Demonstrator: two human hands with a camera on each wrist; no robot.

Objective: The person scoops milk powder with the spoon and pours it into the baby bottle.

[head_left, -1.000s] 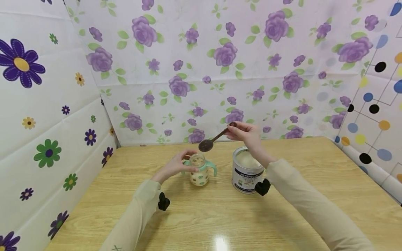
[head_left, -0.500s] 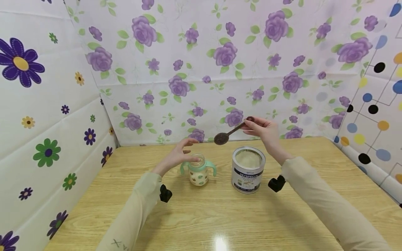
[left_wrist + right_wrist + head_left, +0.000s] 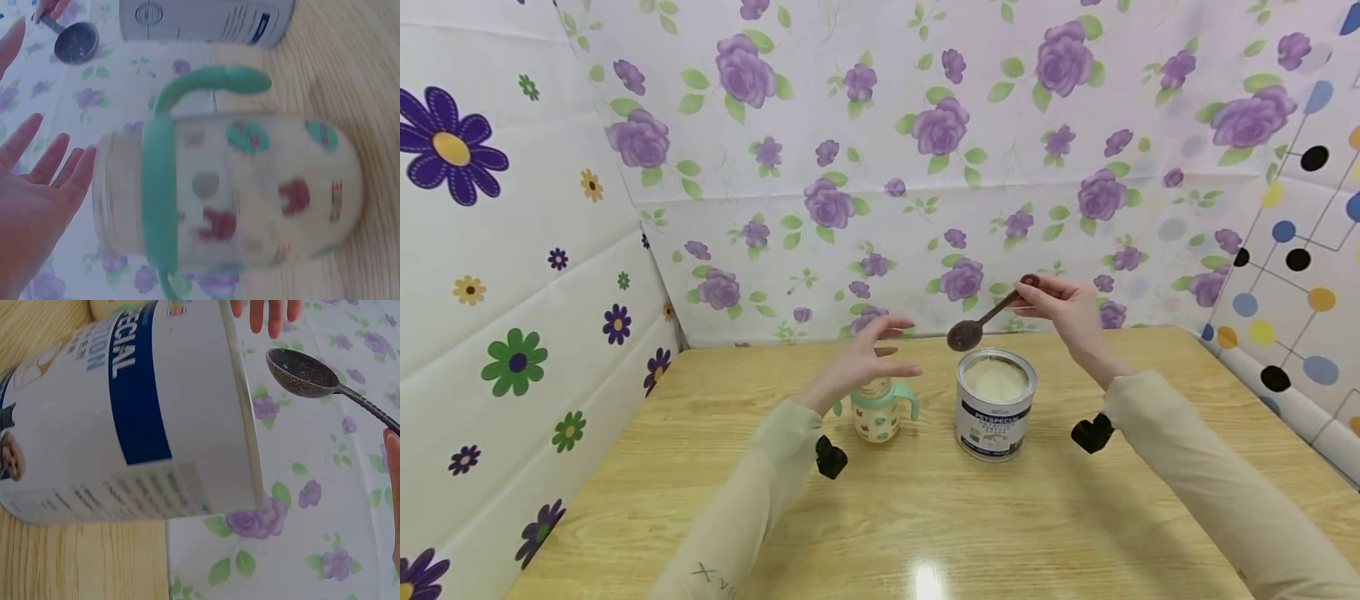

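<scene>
My right hand (image 3: 1070, 318) pinches the end of a dark brown spoon (image 3: 965, 335), its bowl hanging above the back left of the open can. A few specks cling to the bowl (image 3: 303, 370) in the right wrist view. My left hand (image 3: 867, 360) is off the baby bottle (image 3: 876, 422), fingers spread and apart, holding nothing. The bottle stands uncapped with green handles and a pale filling; my left hand hides part of its mouth in the head view. The white can (image 3: 992, 427) with a dark blue band stands right of the bottle, full of pale powder.
Both things stand on a light wooden table (image 3: 895, 517). A flowered cloth (image 3: 925, 208) hangs behind its back edge, with more patterned cloth at the left and right sides. Black camera mounts (image 3: 831, 457) sit on the wrists.
The spoon and right hand have moved right, from above the bottle to over the can's back left edge. My left hand has let go of the bottle and shifted up and to the right.
</scene>
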